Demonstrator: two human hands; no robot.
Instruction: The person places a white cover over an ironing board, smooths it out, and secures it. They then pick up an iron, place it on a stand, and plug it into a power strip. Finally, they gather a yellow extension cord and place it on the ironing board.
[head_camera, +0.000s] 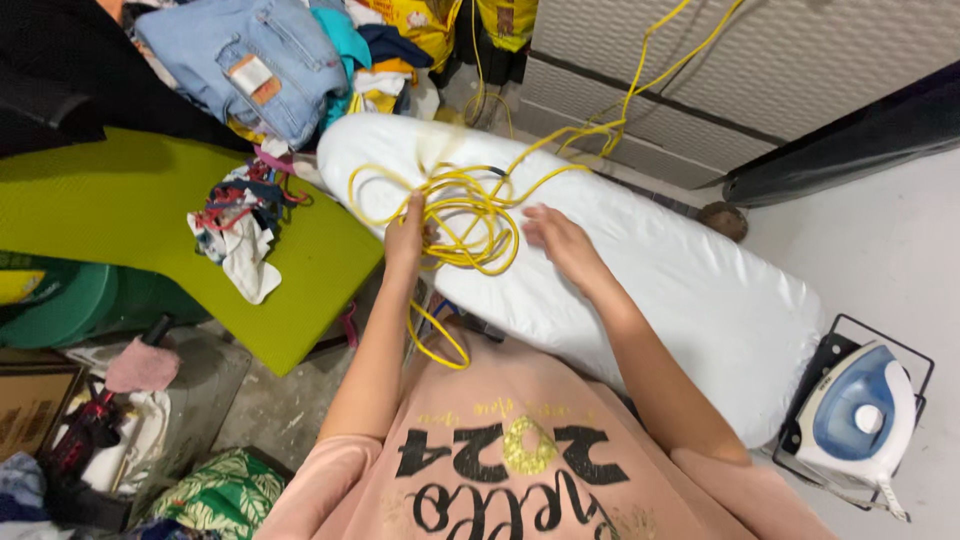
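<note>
**Head view: both hands in the yellow cord on the ironing board**

Head camera looks straight down, and the white ironing board (640, 270) is our landmark. On its narrow end lies a tangle of yellow cord (470, 215), looped loosely, one strand trailing off the board's far side toward the wall and another loop hanging off its near edge. Left hand (405, 240) is at the near edge of the board, fingers curled around a bunch of the cord's loops. Right hand (555, 240) rests flat on the board just beside the tangle, fingers spread and released, fingertips touching the outer loops. Off the board's wide end, a blue and white iron (860, 415) sits in a wire rack. Beside the board's narrow end, a green surface (130, 200) carries a heap of cloth scraps (240, 225), with folded jeans (250, 60) beyond.
</note>
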